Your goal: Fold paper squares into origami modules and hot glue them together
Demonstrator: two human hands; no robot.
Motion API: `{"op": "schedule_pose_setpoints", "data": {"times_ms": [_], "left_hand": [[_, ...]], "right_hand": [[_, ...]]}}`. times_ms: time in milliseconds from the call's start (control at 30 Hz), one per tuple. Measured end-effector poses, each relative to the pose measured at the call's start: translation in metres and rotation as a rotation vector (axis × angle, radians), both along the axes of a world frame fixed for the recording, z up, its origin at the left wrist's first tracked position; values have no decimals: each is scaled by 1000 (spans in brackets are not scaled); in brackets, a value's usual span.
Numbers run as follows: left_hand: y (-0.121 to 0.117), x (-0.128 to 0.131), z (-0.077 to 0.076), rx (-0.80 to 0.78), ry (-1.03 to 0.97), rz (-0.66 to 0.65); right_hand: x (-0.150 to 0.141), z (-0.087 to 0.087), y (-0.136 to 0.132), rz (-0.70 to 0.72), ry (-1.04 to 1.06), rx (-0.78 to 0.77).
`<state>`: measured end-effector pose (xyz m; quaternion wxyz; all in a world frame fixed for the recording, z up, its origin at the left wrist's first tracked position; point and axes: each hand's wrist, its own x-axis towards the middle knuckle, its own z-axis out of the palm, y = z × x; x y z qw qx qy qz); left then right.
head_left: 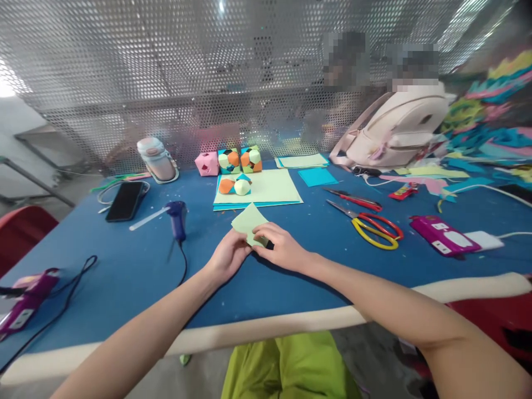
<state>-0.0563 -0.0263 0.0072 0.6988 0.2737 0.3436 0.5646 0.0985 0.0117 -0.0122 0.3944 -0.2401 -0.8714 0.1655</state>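
Observation:
A small pale green sheet of paper (248, 219) is held in front of me, one corner pointing away. My left hand (229, 254) pinches its near left edge between thumb and fingers. My right hand (279, 245) grips the right side, fingers curled over the top and thumb below. Just beyond lies a stack of pale green and blue sheets (276, 188). On that stack rests a folded piece in orange, cream and blue (235, 185). Behind it stand a pink paper cube (207, 164) and two multicoloured paper cubes (240, 160).
Left of my hands are a blue glue gun (177, 220), a black phone (126, 200) and a bottle (157, 159). To the right lie scissors (368, 224), red-handled pliers (353, 199) and a purple power strip (444, 235). A backpack (394, 130) leans against the mesh panel (166, 72).

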Motion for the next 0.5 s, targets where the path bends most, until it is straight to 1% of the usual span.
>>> {"op": "schedule_pose_setpoints", "data": {"times_ms": [133,300,400,500], "left_hand": [[-3,2,-4,86,96,-32],[-5,0,-5,63,114,-33],[-5,-2,-5,57,96,-16],[-5,-4,-5,82,30,-5]], "right_hand": [[1,-2,0,0,12,-1],[2,-1,0,8,23,-40],[2,-1,0,25,28,-56],[3,0,-1,38,36,-41]]}}
